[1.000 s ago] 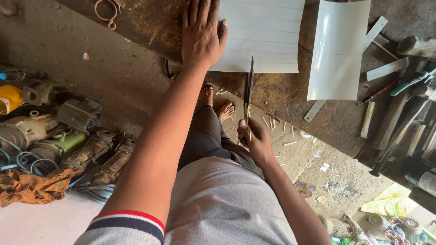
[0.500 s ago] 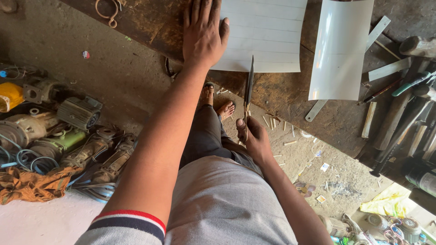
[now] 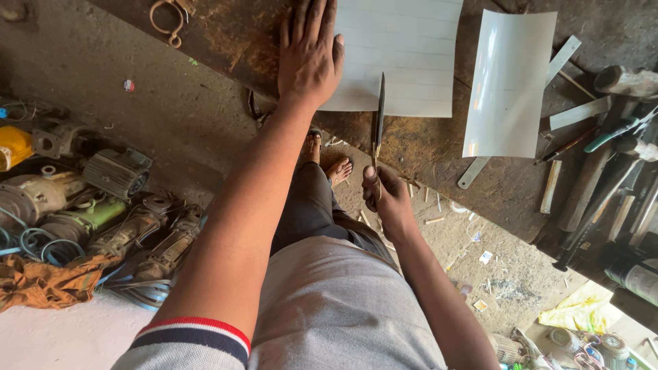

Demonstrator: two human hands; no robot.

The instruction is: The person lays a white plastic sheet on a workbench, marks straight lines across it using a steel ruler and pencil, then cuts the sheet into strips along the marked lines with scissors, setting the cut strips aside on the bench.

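A curved white sheet lies toward my table's right edge, beside flat metal strips and dark-handled tools. On the floor to my left: old motors, blue cable, an orange rag.

Left hand lies flat, fingers spread, arm outstretched; right hand curls in a closed grip

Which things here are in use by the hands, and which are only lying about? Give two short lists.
In use:
- left hand, flat on the lined white sheet
- right hand, gripping the scissors at the sheet's edge

Lying about:
- curved white sheet
- metal strips
- old motors
- orange cloth
- hammers
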